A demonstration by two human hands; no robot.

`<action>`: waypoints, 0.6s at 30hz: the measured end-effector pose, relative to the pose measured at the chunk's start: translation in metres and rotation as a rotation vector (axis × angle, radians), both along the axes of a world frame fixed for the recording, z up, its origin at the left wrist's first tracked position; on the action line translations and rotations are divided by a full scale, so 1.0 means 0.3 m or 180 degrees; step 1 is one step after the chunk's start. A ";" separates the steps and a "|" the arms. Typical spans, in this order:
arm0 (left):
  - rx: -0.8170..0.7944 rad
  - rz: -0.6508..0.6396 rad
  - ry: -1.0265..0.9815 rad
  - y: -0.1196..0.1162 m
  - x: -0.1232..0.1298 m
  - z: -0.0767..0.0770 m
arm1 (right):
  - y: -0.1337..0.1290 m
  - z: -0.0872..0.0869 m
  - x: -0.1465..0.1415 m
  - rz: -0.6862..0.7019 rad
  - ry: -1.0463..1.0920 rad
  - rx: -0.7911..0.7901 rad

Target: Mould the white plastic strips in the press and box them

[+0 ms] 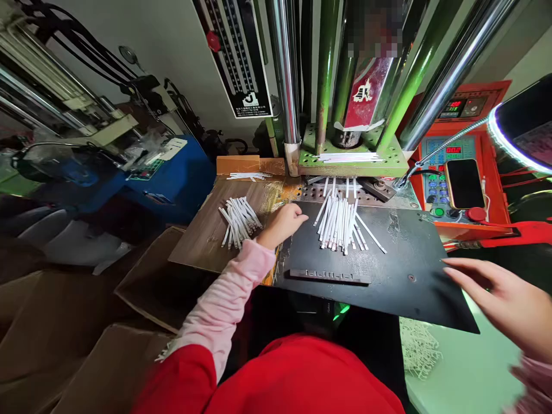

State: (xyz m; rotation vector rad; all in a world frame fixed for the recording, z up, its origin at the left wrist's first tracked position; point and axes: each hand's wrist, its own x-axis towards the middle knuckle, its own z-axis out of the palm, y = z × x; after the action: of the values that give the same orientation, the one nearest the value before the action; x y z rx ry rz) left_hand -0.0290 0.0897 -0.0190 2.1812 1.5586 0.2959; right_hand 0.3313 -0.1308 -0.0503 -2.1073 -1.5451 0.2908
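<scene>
Strips of stiff white material (338,224) lay fanned in a loose bundle on a black metal plate (409,253), their far ends running toward the perforated steel mould (328,192) of a green press. A second bundle (239,221) sat to the left on a brown wood-grain board (207,241), and a thin stack (349,157) lay across the press's green platen (388,164).

The left hand (282,225), at the end of a pink sleeve (228,299), rested at the plate's near-left edge, just beside the bundle. Its grip was curled closed, with no strip showing between the fingers. The right hand (495,299), slightly blurred, was at the far right with its grip spread and empty, and its fingertips (446,265) were near the plate's right edge.

Each strip looked light, narrow and slightly springy, and would probably slide easily against the others and the smooth plate. A few gathered by their middles or pinched at one end would likely handle best, since single strips might bend or scatter. The plate had a scuffed, dull surface and carried a slotted metal bar (330,276) near its near edge. To the far right stood an orange control panel (448,155) with a phone (464,184) resting on it.
</scene>
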 end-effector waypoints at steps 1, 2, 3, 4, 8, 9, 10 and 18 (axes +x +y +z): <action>-0.0017 -0.0055 0.0135 -0.006 0.051 -0.013 | 0.067 -0.006 -0.050 -0.0040 0.0110 -0.0003; -0.0008 -0.0087 0.0253 -0.013 0.092 -0.023 | 0.130 -0.014 -0.099 0.0076 0.0160 -0.0038; 0.0013 -0.0100 0.0347 -0.018 0.123 -0.030 | 0.187 -0.022 -0.143 0.0199 0.0161 -0.0127; 0.0036 -0.0101 0.0420 -0.024 0.145 -0.034 | 0.233 -0.031 -0.181 0.0303 0.0081 -0.0238; 0.0014 -0.0043 0.0577 -0.040 0.147 -0.022 | 0.307 -0.057 -0.247 0.0445 -0.0539 -0.0565; 0.0002 -0.0022 0.0605 -0.042 0.133 -0.016 | 0.300 -0.056 -0.246 0.0454 -0.0710 -0.0609; -0.0009 0.0008 0.0625 -0.043 0.114 -0.011 | 0.287 -0.052 -0.239 0.0475 -0.0864 -0.0663; 0.0101 0.0407 0.0052 -0.106 -0.150 -0.033 | 0.058 -0.027 -0.046 0.0032 -0.0838 -0.0752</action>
State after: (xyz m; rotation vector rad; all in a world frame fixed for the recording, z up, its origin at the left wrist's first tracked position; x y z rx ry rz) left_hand -0.0739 0.0579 -0.0288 2.1162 1.7171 0.3455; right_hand 0.3175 -0.1135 -0.0583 -2.4007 -1.7435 0.2145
